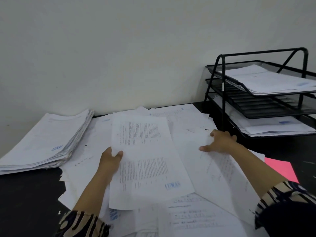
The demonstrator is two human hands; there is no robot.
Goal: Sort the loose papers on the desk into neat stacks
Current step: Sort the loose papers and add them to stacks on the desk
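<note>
Left hand (110,159) pinches a printed sheet (145,161) by its left edge, thumb on top, sheet lifted a bit over the mess. Right hand (219,142) rests on the loose pile (196,130) mid-desk, thumb out to the side, fingers curled over a sheet edge at the far side; looks like a grip on the paper, though blur makes it hard to be sure. Hands are well apart, each on its own sheet. Loose papers cover the middle and near part of the desk (25,194), overlapping at all angles. The one neat stack (44,142) sits far left against the wall, long axis running away from the person and tilted slightly right. Held sheet's long axis also runs roughly away from the person, so it is close to matching the stack already. Key relation: stack lies left of and just beyond the left hand, near it, well apart from the right hand. So I'd judge the left hand does the drop, a short leftward carry with a small twist to square edges. Tray rack (256,93) far right already has papers in top and bottom tiers, right hand is nearer to that. Pink sheet (282,168) sits at the right edge, under the right forearm. Most sorting left to do, I reckon.
</note>
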